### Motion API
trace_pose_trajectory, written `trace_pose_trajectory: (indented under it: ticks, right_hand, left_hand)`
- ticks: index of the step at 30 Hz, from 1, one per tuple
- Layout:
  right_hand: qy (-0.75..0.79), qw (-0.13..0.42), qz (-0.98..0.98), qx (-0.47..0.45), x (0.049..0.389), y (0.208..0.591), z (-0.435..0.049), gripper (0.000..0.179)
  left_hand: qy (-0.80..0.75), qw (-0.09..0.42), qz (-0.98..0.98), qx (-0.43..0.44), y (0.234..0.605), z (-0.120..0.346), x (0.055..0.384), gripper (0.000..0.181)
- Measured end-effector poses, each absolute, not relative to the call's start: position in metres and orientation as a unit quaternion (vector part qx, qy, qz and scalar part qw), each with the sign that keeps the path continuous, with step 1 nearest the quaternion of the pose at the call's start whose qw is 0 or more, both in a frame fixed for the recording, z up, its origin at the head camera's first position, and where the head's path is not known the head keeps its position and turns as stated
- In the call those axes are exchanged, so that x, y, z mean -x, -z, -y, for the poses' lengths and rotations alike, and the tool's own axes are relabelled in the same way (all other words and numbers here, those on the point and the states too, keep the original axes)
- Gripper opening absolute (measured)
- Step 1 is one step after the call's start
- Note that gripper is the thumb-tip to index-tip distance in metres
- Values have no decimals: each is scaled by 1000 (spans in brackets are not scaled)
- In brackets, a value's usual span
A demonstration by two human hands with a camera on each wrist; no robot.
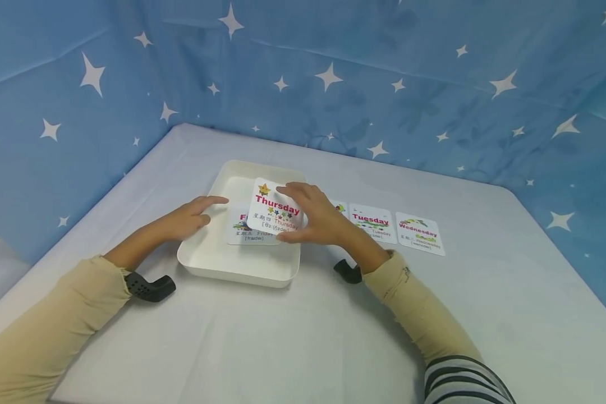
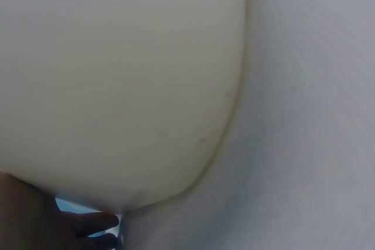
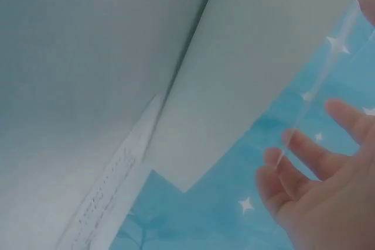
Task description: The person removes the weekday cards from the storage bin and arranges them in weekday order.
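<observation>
My right hand [image 1: 320, 216] pinches a white "Thursday" flashcard [image 1: 271, 207] by its right side, between thumb and fingers, above a shallow white tray [image 1: 232, 269]. Underneath it in the tray lies a "Friday" card [image 1: 239, 238], partly covered by the Thursday card. At the tray's left rim is my left hand [image 1: 184, 219], its index finger stretched out over the tray and no card in it. The left wrist view shows the tray's outer wall [image 2: 129, 86], with fingertips [image 2: 96, 223] beside it. In the right wrist view the held card [image 3: 322, 77] appears edge-on.
Right of the tray, a row of cards lies on the white table [image 1: 303, 348]: a "Tuesday" card [image 1: 376, 216], a "Wednesday" card [image 1: 419, 230] and another card [image 1: 340, 207] partly hidden behind my right hand. A blue star-patterned curtain [image 1: 283, 56] stands behind the table.
</observation>
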State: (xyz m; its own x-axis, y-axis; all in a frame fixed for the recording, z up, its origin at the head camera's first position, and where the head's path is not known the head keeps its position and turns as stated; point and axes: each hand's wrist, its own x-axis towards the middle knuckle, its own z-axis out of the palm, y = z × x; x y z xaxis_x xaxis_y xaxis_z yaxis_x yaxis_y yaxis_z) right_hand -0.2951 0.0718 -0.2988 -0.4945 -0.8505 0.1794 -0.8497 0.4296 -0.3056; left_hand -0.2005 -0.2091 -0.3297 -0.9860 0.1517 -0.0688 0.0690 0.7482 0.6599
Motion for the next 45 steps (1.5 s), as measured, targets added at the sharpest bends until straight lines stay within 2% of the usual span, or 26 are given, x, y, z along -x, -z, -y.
trace_pose_trajectory:
  ticks: [4, 23, 30, 45]
  right_hand:
    - [172, -3, -852, 494, 296, 298, -78, 85]
    - [143, 47, -883, 445, 298, 303, -132, 78]
    - [113, 44, -890, 440, 299, 304, -155, 80]
    - [46, 78, -890, 447, 288, 306, -154, 83]
  left_hand:
    - [-354, 56, -931, -65, 330, 210, 200, 53]
    - [-352, 56, -932, -61, 330, 208, 200, 52]
    - [-356, 55, -931, -63, 329, 208, 201, 53]
    - [-360, 54, -929, -65, 331, 209, 200, 52]
